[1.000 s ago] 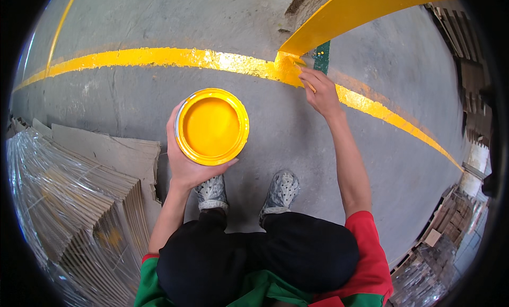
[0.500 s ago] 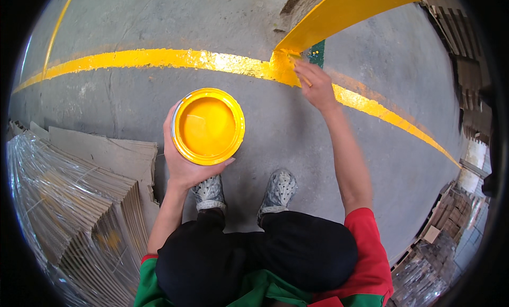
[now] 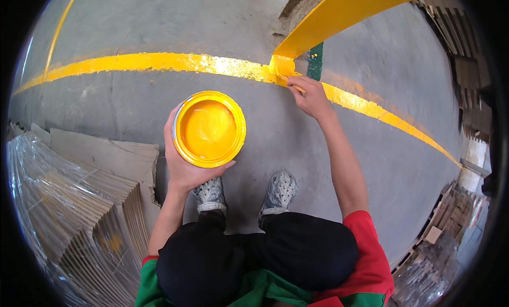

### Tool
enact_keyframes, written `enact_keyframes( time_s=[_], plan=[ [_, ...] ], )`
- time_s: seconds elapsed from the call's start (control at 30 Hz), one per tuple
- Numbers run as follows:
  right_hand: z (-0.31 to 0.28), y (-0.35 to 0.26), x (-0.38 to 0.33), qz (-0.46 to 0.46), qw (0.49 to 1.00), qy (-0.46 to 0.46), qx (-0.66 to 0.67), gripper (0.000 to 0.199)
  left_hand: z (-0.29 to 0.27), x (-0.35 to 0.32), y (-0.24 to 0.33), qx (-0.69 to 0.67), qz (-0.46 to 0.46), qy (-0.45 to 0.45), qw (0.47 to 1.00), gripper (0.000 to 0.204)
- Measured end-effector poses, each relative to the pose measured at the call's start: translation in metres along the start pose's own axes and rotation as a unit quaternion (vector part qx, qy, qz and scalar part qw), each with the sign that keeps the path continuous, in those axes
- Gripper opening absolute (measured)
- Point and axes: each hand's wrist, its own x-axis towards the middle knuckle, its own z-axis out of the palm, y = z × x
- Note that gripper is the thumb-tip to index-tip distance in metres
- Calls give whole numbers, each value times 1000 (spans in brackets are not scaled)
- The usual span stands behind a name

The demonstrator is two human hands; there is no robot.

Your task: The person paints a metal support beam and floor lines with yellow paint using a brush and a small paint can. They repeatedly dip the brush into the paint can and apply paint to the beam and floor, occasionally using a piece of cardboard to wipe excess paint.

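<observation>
The left hand (image 3: 183, 163) gripped one open can of yellow paint (image 3: 209, 128). The right hand (image 3: 312, 96) closed its fingers on one brush handle (image 3: 295, 86) at the yellow floor line (image 3: 159, 63).

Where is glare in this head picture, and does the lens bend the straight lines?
Head view: glare shines on the wet yellow floor line beside the right hand and on the paint in the can held by the left hand; the fisheye curves the line; black corners frame the picture.
</observation>
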Motion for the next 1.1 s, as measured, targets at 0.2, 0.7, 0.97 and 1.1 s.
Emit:
enact_keyframes(
  time_s=[0.2,0.7,0.97,1.1],
  plan=[
    [-25,0,36,-88,995,36,-36,17,1,-2,-2,-12,-4,-4,1000,125],
    [-288,-277,20,-94,979,176,-35,14,-45,84,121,16,48,66,997,124],
    [-393,-478,73,148,913,194,328,26,-101,146,286,41,65,70,995,121],
    [-435,-540,110,228,858,168,427,28,-117,170,366,16,51,82,995,120]
  ],
)
